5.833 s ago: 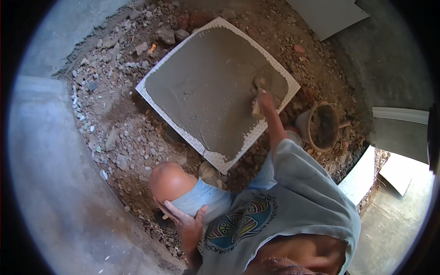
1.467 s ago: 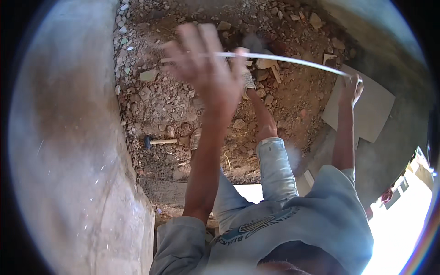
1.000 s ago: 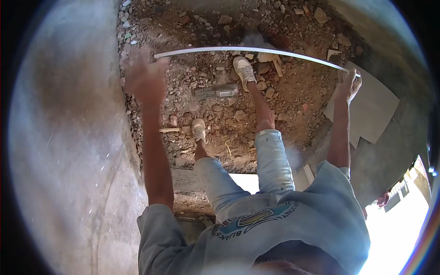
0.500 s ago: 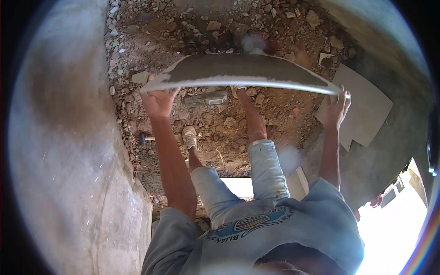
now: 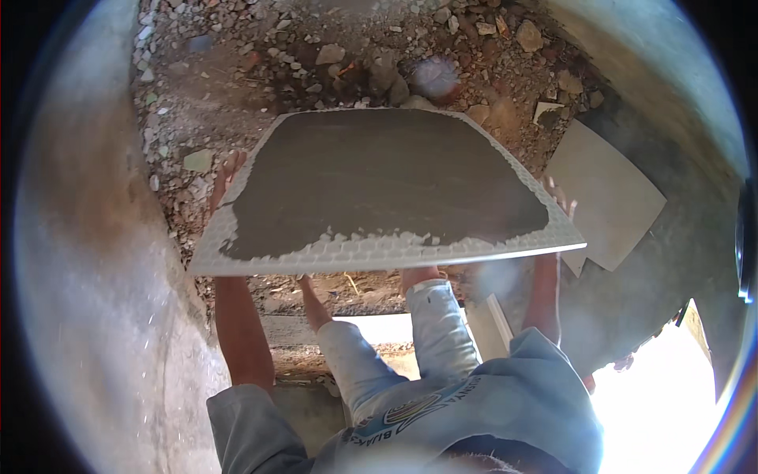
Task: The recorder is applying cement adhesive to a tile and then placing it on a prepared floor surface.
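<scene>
While my left grip and right grip clasp opposite edges of the mortar-coated tile above rubble, dark lettering marks my grey shirt; a pale panel lies rightward.

Brown dirt floor with loose stones

A grey-blue shirt with loose sleeves is at the frame's bottom. It has a blue, stripy picture and dark letters. The short pants are pale blue.
</scene>
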Available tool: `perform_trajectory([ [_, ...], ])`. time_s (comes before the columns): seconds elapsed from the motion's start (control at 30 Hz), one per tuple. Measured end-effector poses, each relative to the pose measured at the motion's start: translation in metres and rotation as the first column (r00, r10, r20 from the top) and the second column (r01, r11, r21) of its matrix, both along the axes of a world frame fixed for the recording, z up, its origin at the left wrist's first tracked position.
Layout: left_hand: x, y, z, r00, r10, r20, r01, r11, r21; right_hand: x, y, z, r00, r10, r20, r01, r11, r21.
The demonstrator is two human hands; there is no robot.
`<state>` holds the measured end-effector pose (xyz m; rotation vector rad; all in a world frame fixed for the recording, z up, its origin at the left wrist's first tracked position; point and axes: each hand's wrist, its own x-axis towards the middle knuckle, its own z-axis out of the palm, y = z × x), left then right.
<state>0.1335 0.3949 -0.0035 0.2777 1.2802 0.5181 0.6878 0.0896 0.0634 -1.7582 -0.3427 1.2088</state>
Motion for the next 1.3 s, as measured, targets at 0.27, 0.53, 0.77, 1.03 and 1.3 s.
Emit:
perform_trajectory([
  [0.27, -0.021, -0.150, -0.025, 0.931, 0.065, 0.358, -0.211, 0.898, 0.386, -0.011, 0.025, -0.079, 0.923, -0.358, -0.144, 0.359, 0.933, -0.020],
  [0.53, 0.037, -0.088, -0.172, 0.768, -0.090, 0.634, -0.513, 0.506, 0.693, -0.064, 0.114, -0.088, 0.792, -0.561, 0.242, 0.584, 0.811, -0.032],
  [0.77, 0.082, 0.054, 0.004, 0.626, 0.575, -0.527, -0.583, 0.794, 0.174, -0.103, 0.163, -0.060, 0.645, -0.610, 0.459, 0.701, 0.713, -0.038],
  [1.03, -0.050, -0.013, 0.123, 0.522, 0.578, -0.627, -0.392, 0.816, 0.426, -0.116, 0.164, 0.016, 0.727, 0.074, 0.683, -0.114, 0.993, 0.013],
  [1.3, -0.133, -0.189, 0.247, 0.141, 0.597, -0.790, -0.583, 0.695, 0.421, -0.211, 0.224, 0.127, 0.854, 0.289, 0.432, -0.221, 0.954, -0.203],
])
